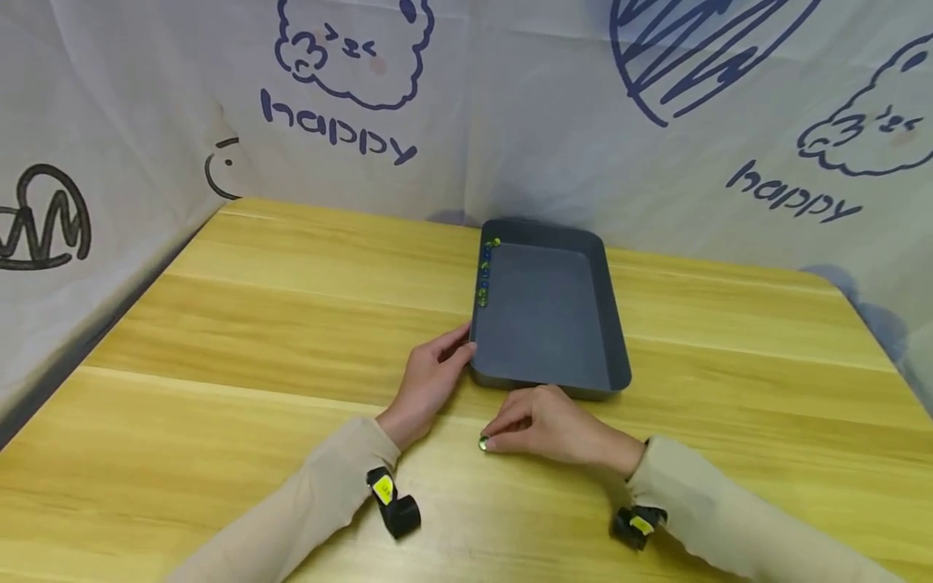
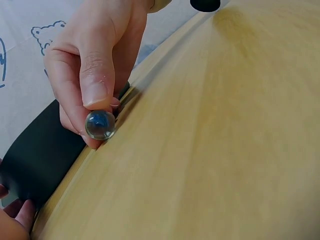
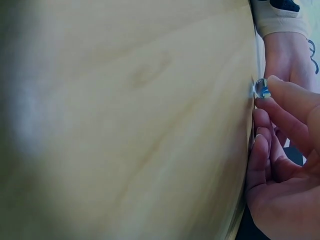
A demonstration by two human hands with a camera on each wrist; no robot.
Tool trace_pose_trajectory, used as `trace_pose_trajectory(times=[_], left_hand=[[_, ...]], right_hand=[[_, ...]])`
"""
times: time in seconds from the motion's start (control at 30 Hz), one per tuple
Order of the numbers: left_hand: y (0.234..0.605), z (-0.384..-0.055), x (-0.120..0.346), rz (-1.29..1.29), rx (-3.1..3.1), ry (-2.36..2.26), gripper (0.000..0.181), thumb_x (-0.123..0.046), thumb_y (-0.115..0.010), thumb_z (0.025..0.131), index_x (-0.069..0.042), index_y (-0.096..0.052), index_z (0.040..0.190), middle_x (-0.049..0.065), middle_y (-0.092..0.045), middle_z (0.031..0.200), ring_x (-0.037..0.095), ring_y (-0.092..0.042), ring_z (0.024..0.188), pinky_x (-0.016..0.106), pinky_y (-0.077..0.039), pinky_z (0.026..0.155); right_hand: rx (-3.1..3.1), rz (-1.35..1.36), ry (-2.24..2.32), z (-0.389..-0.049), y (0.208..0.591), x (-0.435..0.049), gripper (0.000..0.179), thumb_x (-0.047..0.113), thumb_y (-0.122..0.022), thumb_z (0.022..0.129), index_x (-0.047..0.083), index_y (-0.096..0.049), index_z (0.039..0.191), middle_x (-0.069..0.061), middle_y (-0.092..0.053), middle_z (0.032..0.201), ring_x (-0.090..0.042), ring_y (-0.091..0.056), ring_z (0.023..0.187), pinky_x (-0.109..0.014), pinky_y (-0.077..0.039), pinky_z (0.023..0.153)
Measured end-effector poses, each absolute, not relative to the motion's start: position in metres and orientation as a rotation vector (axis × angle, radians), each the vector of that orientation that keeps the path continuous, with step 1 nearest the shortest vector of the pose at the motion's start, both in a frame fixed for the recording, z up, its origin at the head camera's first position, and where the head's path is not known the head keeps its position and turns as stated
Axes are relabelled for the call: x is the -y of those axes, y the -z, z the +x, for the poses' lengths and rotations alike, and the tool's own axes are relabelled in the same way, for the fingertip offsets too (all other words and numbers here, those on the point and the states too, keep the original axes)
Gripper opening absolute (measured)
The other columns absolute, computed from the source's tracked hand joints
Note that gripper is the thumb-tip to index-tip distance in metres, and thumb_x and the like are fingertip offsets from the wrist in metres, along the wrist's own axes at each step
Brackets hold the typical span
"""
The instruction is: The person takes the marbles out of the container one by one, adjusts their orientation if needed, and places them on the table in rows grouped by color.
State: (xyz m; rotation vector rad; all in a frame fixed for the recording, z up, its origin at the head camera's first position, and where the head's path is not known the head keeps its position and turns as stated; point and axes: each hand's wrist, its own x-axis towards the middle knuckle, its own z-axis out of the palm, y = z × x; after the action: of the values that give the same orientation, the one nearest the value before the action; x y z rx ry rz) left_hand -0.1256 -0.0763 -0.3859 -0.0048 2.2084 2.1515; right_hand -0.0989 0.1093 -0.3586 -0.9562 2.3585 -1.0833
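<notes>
Between thumb and forefinger, my right hand [image 1: 557, 425] pinches a clear glass marble [image 2: 100, 125] with a blue swirl inside. This marble is just in front of the dark grey rectangular tray [image 1: 547, 324], close over the table. At the tray's left side near its front corner, my left hand [image 1: 426, 385] holds the wall, thumb at the rim and fingers along the outside. Inside the tray, several green and blue marbles [image 1: 484, 275] lie in a line along the left wall. The left wrist view catches only part of the left fingers [image 2: 25, 215] against the tray's side.
The tray stands on a light wood-grain table [image 1: 291, 324], toward its far edge. White cloth [image 1: 510, 146] with blue drawings and lettering hangs behind the table. A small black wrist camera [image 1: 401, 514] sits on the left sleeve, another [image 1: 630, 526] on the right.
</notes>
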Motion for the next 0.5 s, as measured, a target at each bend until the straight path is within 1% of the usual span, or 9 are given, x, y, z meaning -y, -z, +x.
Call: trace_pose_trajectory(times=[0.17,0.4,0.5], left_hand=[[0.3856,-0.1252,0.0755,-0.016,-2.208,-2.138,0.04,-0.013,-0.059,0.095,-0.005,-0.057,0.134,0.011,-0.056,0.134,0.023,-0.046,0.128,0.037,-0.037,0.106],[0.3823,-0.1265,0.0742,-0.018,-2.205,-2.141,0.04,-0.015,-0.059,0.095,-0.006,-0.057,0.134,0.009,-0.056,0.134,0.021,-0.046,0.128,0.035,-0.037,0.106],[0.3827,-0.1263,0.0746,-0.026,-2.207,-2.136,0.04,-0.013,-0.059,0.095,-0.005,-0.057,0.134,0.01,-0.056,0.134,0.022,-0.046,0.128,0.037,-0.037,0.107]], right_hand=[[-2.327,-0.913,1.076,-0.0992,0.3587,-0.1102,0.016,0.022,-0.075,0.086,0.012,-0.078,0.098,0.012,-0.066,0.085,-0.003,-0.06,0.075,-0.024,-0.052,0.066],[-2.344,-0.896,1.075,-0.1001,0.3565,-0.1113,0.017,0.023,-0.077,0.083,0.012,-0.078,0.097,0.012,-0.063,0.08,-0.004,-0.058,0.072,-0.023,-0.051,0.066],[-2.335,-0.894,1.067,-0.1,0.3561,-0.1118,0.018,0.022,-0.077,0.083,0.011,-0.078,0.098,0.012,-0.062,0.08,-0.004,-0.058,0.073,-0.023,-0.052,0.067]])
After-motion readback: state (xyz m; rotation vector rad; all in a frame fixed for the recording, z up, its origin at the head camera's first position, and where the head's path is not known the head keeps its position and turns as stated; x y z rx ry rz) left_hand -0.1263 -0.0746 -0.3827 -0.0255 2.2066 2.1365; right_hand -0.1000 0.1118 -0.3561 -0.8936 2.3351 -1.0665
